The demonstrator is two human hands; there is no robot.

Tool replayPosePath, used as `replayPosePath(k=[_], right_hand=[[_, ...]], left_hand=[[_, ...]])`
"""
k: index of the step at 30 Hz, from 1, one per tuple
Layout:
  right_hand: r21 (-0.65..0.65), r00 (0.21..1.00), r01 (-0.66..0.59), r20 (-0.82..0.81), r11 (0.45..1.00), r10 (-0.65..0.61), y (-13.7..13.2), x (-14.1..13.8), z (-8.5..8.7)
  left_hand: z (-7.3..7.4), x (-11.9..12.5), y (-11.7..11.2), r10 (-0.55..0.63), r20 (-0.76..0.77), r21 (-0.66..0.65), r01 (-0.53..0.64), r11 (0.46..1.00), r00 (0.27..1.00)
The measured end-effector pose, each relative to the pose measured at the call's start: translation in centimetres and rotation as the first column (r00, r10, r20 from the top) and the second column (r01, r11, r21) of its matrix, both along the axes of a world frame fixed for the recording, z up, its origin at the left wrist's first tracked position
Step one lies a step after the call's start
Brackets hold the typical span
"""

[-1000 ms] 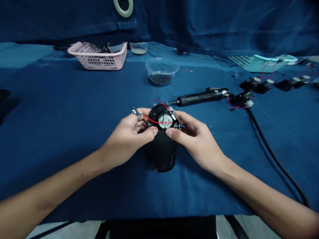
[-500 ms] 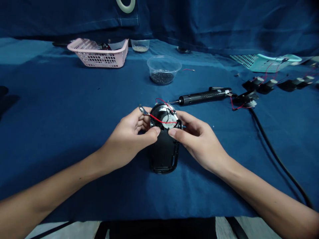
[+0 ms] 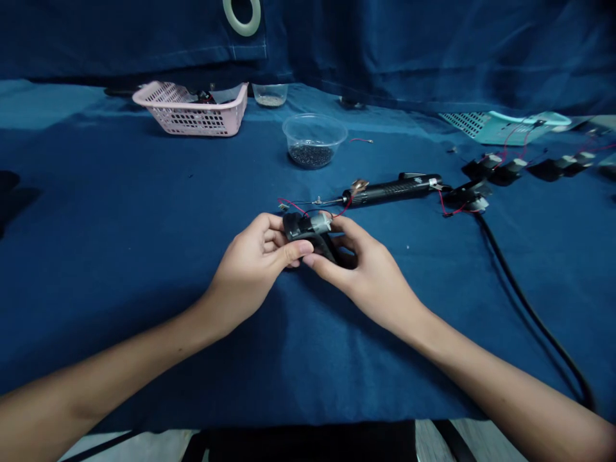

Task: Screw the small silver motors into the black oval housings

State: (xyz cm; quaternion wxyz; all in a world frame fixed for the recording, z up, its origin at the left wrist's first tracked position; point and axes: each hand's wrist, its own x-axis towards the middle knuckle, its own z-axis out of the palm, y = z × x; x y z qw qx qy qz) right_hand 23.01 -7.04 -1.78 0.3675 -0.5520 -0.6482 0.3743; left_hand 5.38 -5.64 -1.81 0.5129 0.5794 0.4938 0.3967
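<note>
Both my hands hold a small black housing with a silver motor (image 3: 308,228) at the middle of the blue cloth. My left hand (image 3: 255,260) pinches its left end with thumb and fingers. From the right, my right hand (image 3: 359,263) grips it with thumb and fingers wrapped round. The housing is turned on its side, so only its top end shows between the fingers. Thin red and black wires (image 3: 312,206) trail from it toward a metal tab (image 3: 359,186) lying by the screwdriver.
A black electric screwdriver (image 3: 389,188) with a thick cable (image 3: 524,301) lies just beyond my hands. A clear bowl of small dark screws (image 3: 314,140), a pink basket (image 3: 192,109) and a second cup (image 3: 269,94) stand farther back. Several wired motors (image 3: 505,168) and a teal part (image 3: 505,125) lie at right.
The black housing, seen flat with its long body toward me, has been turned onto its side between my hands. The wires and metal tab swung from the left over toward the screwdriver.
</note>
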Motion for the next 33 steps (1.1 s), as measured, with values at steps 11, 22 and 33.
replayPosePath(k=[11, 22, 33], right_hand=[[-0.246, 0.841, -0.236, -0.536, 0.940, 0.071, 0.7, 0.9, 0.5], [-0.393, 0.771, -0.251, -0.634, 0.885, -0.063, 0.9, 0.3, 0.7], [-0.374, 0.638, -0.438, -0.770, 0.817, -0.010, 1.2, 1.5, 0.8]], left_hand=[[-0.6, -1.0, 0.4, 0.013, -0.364, 0.402, 0.145, 0.904, 0.931], [-1.7, -0.5, 0.2, 0.058, -0.279, 0.424, 0.069, 0.903, 0.958], [-2.3, -0.8, -0.1, -0.041, -0.125, 0.523, 0.101, 0.847, 0.991]])
